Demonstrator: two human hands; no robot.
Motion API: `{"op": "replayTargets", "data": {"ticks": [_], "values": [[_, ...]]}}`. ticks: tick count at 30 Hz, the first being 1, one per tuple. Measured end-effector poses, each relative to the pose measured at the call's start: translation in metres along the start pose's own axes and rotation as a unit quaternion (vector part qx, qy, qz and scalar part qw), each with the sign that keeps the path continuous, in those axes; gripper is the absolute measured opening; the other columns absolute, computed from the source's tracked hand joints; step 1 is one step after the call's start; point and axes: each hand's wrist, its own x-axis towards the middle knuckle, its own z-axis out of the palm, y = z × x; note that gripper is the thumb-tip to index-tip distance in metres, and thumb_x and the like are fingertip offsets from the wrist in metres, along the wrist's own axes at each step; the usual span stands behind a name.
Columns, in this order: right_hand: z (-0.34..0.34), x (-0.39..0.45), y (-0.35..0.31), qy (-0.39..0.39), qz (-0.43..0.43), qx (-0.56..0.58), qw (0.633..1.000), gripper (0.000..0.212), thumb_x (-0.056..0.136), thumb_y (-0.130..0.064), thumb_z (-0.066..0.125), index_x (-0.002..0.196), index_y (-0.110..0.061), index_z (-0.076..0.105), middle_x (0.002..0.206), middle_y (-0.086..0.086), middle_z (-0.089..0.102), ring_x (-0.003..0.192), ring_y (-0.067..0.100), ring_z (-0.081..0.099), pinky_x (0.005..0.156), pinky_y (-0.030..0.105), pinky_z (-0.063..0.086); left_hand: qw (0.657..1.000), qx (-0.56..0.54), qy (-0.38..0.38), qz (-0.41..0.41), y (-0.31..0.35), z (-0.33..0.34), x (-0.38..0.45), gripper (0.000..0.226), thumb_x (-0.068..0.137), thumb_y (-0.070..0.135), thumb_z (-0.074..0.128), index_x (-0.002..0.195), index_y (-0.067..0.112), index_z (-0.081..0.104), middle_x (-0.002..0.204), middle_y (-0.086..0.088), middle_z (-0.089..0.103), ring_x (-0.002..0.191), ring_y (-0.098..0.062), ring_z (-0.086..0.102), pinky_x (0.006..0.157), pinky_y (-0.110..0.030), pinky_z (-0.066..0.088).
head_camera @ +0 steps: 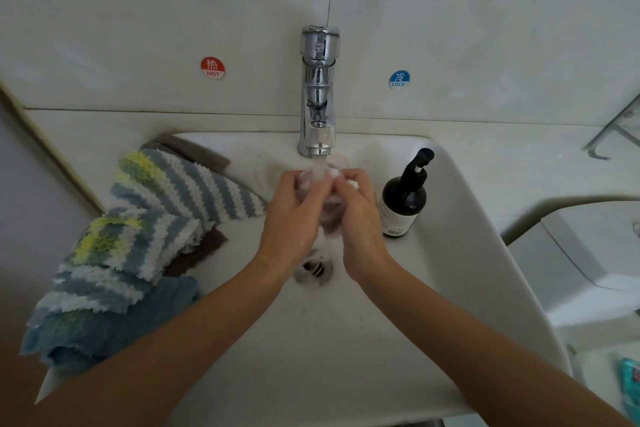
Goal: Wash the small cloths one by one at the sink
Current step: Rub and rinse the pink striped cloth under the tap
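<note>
Left hand (294, 215): its fingers are curled round a small pale cloth (330, 208), holding it under the water.
Right hand (358, 215): its fingers are curled round the other side of the same cloth, so both hands squeeze it together.
Cloth: it is bunched up between the two hands, right under the tap (318, 94), above the drain (314, 269). Most of it is hidden, so I cannot tell how clean it is.
Water: it runs from the tap straight onto the cloth and the fingers.
Pile (138, 239): more cloths, striped, blue and brown, lie on the left rim of the sink (485, 253). They look like they wait for their turn.
Bottle (405, 198): a dark pump bottle stands on the right rim, just beside the right hand.
Risk, bottle: the right hand could bump it while rubbing, and it might tip into the sink.
Risk, pile: part of it hangs over the edge. A nudge from the left arm could drop cloths on the floor.
Risk, splash: water hitting the bunched cloth could spray onto the pile and the wall.
Risk, slip: a wet cloth is slippery. It could fall and cover the drain, and the sink might start to fill.
</note>
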Motion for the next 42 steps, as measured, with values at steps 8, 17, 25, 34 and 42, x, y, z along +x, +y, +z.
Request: {"op": "replayTargets", "data": {"ticks": [8,17,25,34,42], "values": [[0.005,0.003,0.02,-0.011,0.034,-0.045,0.998,0.017,0.1,-0.04,0.048,0.106,-0.026,0.056,0.099,0.004,0.072,0.084,0.013,0.07,0.071,0.03,0.057,0.993,-0.056,0.055,0.088,0.003,0.001,-0.008,0.018,0.095,0.012,0.058,0.11,0.02,0.054,0.097,0.0,0.065,0.081,-0.005,0.068,0.057,-0.018,0.054],[0.005,0.006,0.021,0.006,-0.031,-0.143,0.989,0.02,0.102,-0.035,0.045,0.095,-0.025,0.06,0.083,-0.003,0.071,0.073,0.005,0.068,0.065,0.028,0.055,0.984,0.08,0.09,0.128,-0.01,0.004,-0.002,0.011,0.098,0.033,0.049,0.107,0.037,0.046,0.098,0.008,0.064,0.09,-0.009,0.065,0.078,-0.041,0.057],[0.003,0.004,0.014,0.028,-0.109,-0.104,0.988,0.019,0.102,-0.03,0.046,0.086,-0.023,0.055,0.07,-0.008,0.067,0.067,0.007,0.066,0.062,0.029,0.057,0.995,0.094,0.005,0.042,-0.004,0.003,-0.003,0.032,0.1,0.052,0.031,0.104,0.026,0.05,0.087,0.009,0.064,0.08,-0.004,0.063,0.074,-0.032,0.054],[0.008,0.014,0.016,0.023,-0.079,-0.224,0.971,0.04,0.103,-0.035,0.042,0.067,-0.019,0.054,0.06,-0.007,0.056,0.055,0.0,0.054,0.053,0.015,0.04,0.997,0.012,0.044,0.068,-0.001,0.005,-0.007,0.038,0.103,0.034,0.039,0.078,0.024,0.066,0.072,0.003,0.069,0.071,-0.005,0.067,0.066,-0.027,0.054],[0.012,0.01,0.015,0.047,-0.101,-0.189,0.976,0.031,0.103,-0.024,0.037,0.079,-0.013,0.053,0.072,0.002,0.057,0.063,0.011,0.048,0.06,0.027,0.04,0.999,-0.024,0.032,0.032,-0.003,0.005,-0.001,0.03,0.099,0.034,0.045,0.082,0.014,0.06,0.076,-0.002,0.066,0.072,-0.007,0.064,0.067,-0.029,0.055]]}}
